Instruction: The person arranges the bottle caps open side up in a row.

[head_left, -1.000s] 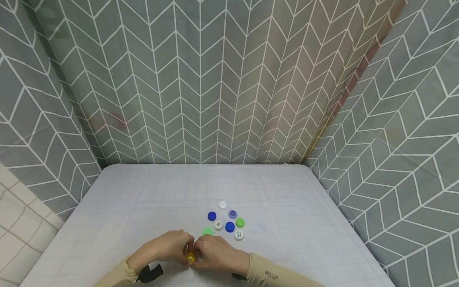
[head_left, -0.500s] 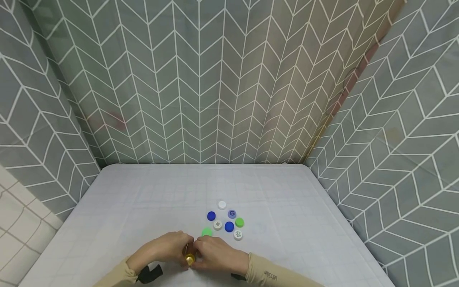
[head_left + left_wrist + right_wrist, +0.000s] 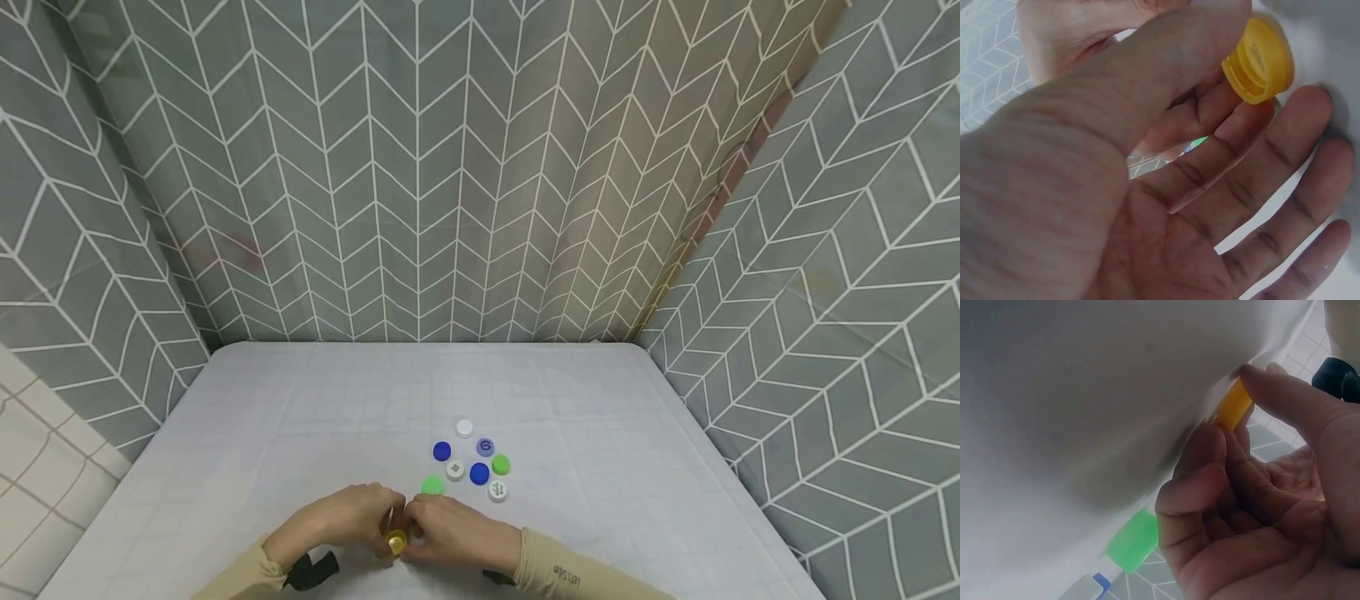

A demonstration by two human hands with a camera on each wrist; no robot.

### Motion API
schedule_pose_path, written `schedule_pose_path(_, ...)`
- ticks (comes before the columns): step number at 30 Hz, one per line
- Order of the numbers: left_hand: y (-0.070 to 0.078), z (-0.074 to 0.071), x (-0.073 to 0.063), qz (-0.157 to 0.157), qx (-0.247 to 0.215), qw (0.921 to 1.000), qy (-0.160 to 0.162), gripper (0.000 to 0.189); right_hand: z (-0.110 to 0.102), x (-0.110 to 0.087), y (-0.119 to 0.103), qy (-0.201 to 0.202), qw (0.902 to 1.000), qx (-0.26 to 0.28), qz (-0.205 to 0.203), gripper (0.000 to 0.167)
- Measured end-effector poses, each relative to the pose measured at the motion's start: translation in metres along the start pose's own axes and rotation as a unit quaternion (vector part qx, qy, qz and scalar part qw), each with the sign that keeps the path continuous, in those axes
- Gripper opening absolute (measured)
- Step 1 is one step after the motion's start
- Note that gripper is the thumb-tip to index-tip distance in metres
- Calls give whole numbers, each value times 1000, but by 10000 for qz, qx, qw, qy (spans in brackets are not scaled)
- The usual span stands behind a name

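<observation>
Cap (image 3: pixel 1260 60), yellow, tilted between the two hands, near the tablecloth (image 3: pixel 300 408); contact with cloth cannot be told. Left hand (image 3: pixel 354 513): thumb and fingertip pinch it, other fingers extended. Right hand (image 3: pixel 459 530): thumb and forefinger also grip it. Pale green disc (image 3: pixel 432 485) just beyond it; loose caps (image 3: pixel 479 473) farther beyond, to its right. Judgement: light, opposed fingertip pressure should steady it; squeezing harder risks a slip.

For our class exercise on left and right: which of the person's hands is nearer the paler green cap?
Right. The right hand lies just on the near side of the paler green cap; the left hand is farther off, to the cap's left.
</observation>
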State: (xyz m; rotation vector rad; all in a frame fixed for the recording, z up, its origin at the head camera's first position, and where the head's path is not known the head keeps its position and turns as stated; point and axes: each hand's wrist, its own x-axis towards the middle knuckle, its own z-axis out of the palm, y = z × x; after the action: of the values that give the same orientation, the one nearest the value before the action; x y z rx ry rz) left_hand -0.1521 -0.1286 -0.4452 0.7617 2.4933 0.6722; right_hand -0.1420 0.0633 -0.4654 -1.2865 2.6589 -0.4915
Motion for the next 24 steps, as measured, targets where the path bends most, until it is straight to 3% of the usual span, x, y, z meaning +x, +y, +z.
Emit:
schedule_pose_path(6,-2,-4,0,117,-1,9999,-63,31,-4,-2,5,86,9998,92,184,27)
schedule_pose_path(9,-4,-6,1,147,-35,9999,52,32,-6,-3,9,120,9991,166,381,30)
schedule_pose_path(17,-1,-9,18,134,-96,9988,462,27,-16,-4,18,343,9958,375,765,31)
schedule_pose_path(24,5,-10,31,116,-3,9980,621,24,-23,-7,28,686,9942,-39,825,29)
